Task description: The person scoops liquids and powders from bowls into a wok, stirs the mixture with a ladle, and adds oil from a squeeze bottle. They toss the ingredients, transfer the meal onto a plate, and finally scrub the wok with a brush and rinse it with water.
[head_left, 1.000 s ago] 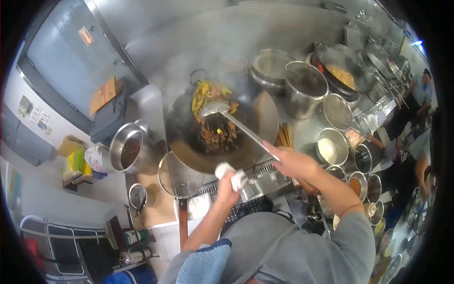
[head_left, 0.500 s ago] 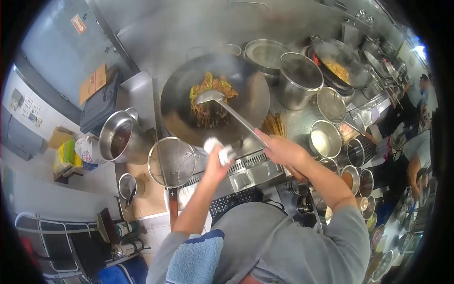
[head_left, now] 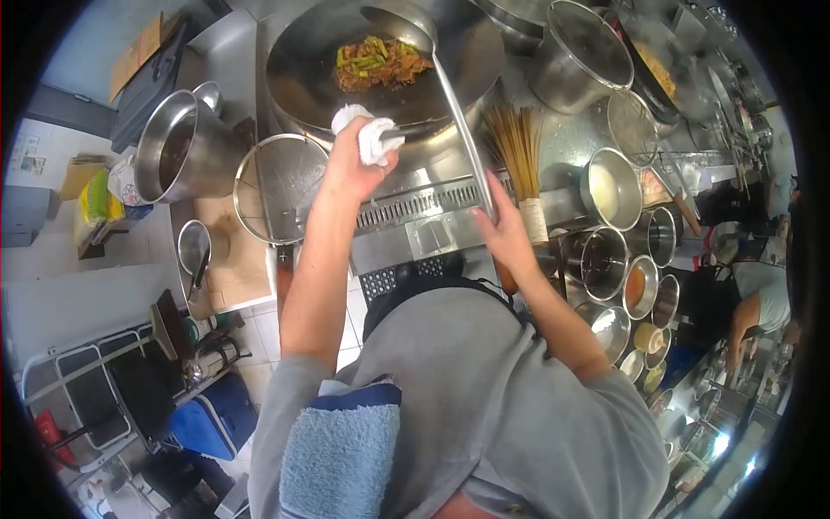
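My left hand (head_left: 356, 166) is closed on a white cloth (head_left: 377, 140) at the near edge of a large wok (head_left: 298, 82), with a bit of metal handle showing beside the cloth. In the wok lies browned food with green pieces (head_left: 377, 64). My right hand (head_left: 506, 227) grips the end of a long metal ladle (head_left: 456, 108). The ladle's bowl is over the far part of the wok, beyond the food. A wire strainer (head_left: 281, 189) rests left of my left hand, and a bundle of thin sticks (head_left: 516, 151) stands beyond my right hand.
A steel pot of dark liquid (head_left: 180, 147) and a small pot (head_left: 194, 247) are on the left. To the right are a tall pot (head_left: 562, 82), a pan of pale liquid (head_left: 612, 189) and several metal containers. A person (head_left: 759, 298) is at the far right.
The view has shifted so the wok sits higher in it. The ladle has moved off the food toward the wok's far side, its handle now steeper. The food is gathered in a compact heap.
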